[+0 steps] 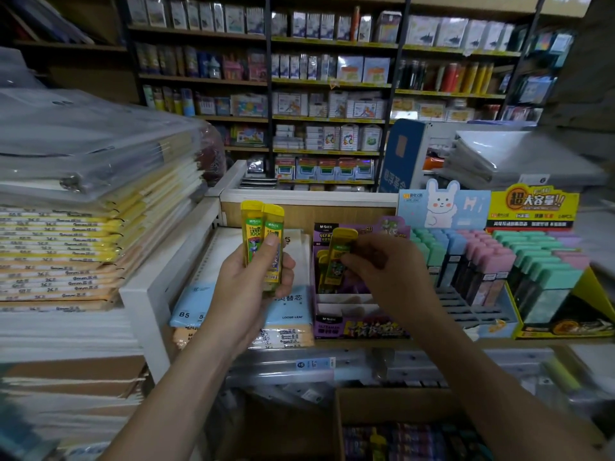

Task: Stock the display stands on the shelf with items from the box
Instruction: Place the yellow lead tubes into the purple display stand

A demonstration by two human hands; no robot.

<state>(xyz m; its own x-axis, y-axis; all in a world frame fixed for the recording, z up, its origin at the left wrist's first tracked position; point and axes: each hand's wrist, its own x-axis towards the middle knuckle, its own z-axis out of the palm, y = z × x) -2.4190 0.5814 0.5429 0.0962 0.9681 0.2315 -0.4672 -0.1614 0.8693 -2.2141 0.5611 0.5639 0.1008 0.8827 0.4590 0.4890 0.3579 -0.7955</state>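
Note:
My left hand (pixel 253 287) grips two yellow lead-refill cases (pixel 263 234) upright in front of the shelf. My right hand (pixel 382 267) pinches a third yellow case (pixel 341 251) and holds it over the back rows of the purple display stand (pixel 359 324). Other yellow cases (pixel 321 261) stand in that stand's rear slots, while its front slots show white. A cardboard box (pixel 399 427) with more purple and yellow packs sits below the shelf at the bottom of the view.
Two more stands to the right hold pastel cases: a blue rabbit stand (pixel 446 207) and a yellow stand (pixel 532 207). Loose-leaf paper packs (pixel 289 307) lie left of the purple stand. Tall notebook stacks (pixel 66 227) fill the left. Stocked shelves (pixel 332 94) stand behind.

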